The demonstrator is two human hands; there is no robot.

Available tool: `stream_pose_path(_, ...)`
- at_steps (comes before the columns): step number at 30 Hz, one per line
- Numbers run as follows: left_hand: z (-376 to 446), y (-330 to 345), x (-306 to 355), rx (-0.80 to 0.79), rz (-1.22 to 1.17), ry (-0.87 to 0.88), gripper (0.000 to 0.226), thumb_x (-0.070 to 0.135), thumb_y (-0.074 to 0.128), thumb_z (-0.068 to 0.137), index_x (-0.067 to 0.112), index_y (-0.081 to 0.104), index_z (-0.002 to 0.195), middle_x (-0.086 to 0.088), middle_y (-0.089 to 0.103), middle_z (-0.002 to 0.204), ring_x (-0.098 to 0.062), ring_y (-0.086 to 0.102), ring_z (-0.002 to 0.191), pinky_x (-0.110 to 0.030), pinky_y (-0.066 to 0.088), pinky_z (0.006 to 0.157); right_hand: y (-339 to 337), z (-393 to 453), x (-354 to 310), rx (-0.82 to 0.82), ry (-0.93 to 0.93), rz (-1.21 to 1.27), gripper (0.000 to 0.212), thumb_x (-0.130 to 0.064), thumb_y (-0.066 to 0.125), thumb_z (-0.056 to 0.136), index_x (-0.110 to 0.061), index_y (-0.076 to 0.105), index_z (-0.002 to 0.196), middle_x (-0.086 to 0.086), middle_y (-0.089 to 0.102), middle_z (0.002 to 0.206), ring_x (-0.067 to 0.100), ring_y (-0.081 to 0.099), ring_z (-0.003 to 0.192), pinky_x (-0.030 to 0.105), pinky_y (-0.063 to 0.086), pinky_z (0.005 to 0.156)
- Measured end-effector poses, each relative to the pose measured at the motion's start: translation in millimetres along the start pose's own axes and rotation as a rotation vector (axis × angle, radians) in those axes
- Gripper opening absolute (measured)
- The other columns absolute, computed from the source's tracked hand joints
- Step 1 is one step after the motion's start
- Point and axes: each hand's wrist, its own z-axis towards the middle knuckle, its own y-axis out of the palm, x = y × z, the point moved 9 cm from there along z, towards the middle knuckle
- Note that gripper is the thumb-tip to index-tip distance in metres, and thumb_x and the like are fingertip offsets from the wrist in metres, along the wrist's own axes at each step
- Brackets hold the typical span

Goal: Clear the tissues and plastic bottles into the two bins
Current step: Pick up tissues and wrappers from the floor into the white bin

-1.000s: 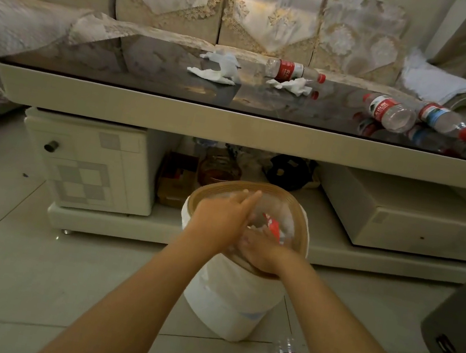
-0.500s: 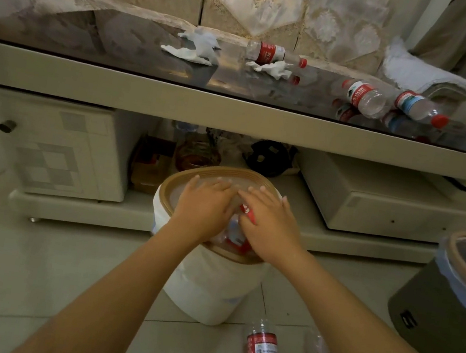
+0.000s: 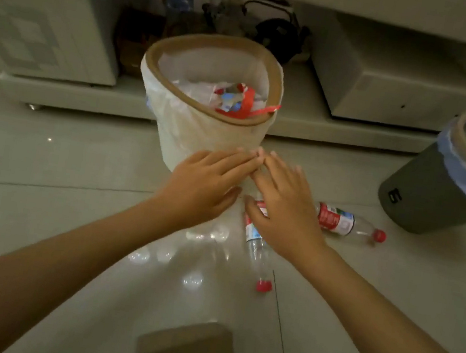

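A white bin (image 3: pixel 201 138) with a tan rim stands on the floor, crushed plastic bottles with red labels showing inside it. My left hand (image 3: pixel 206 181) and my right hand (image 3: pixel 282 204) hover side by side just in front of its base, fingers spread, holding nothing. Beneath my right hand lies a clear bottle (image 3: pixel 257 255) with a red cap, partly covered by the palm. A second red-capped bottle (image 3: pixel 345 223) lies on the floor to the right. A dark grey bin (image 3: pixel 435 188) with a blue liner stands at the right edge.
The coffee table's lower shelf and cabinets (image 3: pixel 52 19) run behind the bins, with clutter stored between them. A brown block (image 3: pixel 188 348) lies on the tiled floor near me.
Both hands came out of the white bin and dropped to the floor in front of it. The view tilted down, so the tabletop is out of sight.
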Motion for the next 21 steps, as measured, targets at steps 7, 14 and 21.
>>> stream_pose_path(7, -70, 75, 19, -0.351, 0.041, 0.014, 0.075, 0.05, 0.051, 0.091, 0.021, 0.019, 0.151, 0.001, 0.031, 0.154, -0.022, 0.037, 0.136, -0.04, 0.041, 0.1, 76, -84, 10, -0.245, 0.028, -0.178, 0.065, -0.046, 0.045, 0.09, -0.018, 0.03, 0.148, 0.01, 0.035, 0.152, 0.029, 0.031, 0.14, 0.057, 0.024, 0.11)
stream_pose_path(14, -166, 147, 53, -0.864, -0.039, -0.146, 0.116, 0.089, 0.037, 0.067, 0.024, -0.012, 0.15, 0.0, -0.001, 0.16, -0.022, 0.009, 0.146, -0.044, 0.029, 0.11, 119, -148, 19, -0.423, 0.041, -0.244, 0.065, -0.05, 0.034, 0.086, -0.017, 0.044, 0.141, 0.013, 0.042, 0.147, 0.031, 0.04, 0.135, 0.061, 0.029, 0.104)
stream_pose_path(21, -198, 176, 80, -0.997, -0.02, -0.02, 0.105, 0.054, 0.065, 0.076, 0.02, -0.001, 0.15, -0.002, 0.007, 0.158, -0.026, 0.014, 0.143, -0.042, 0.042, 0.096, 132, -174, 24, -0.451, 0.033, -0.257, 0.065, -0.051, 0.034, 0.084, -0.017, 0.049, 0.137, 0.013, 0.046, 0.144, 0.031, 0.043, 0.133, 0.063, 0.03, 0.103)
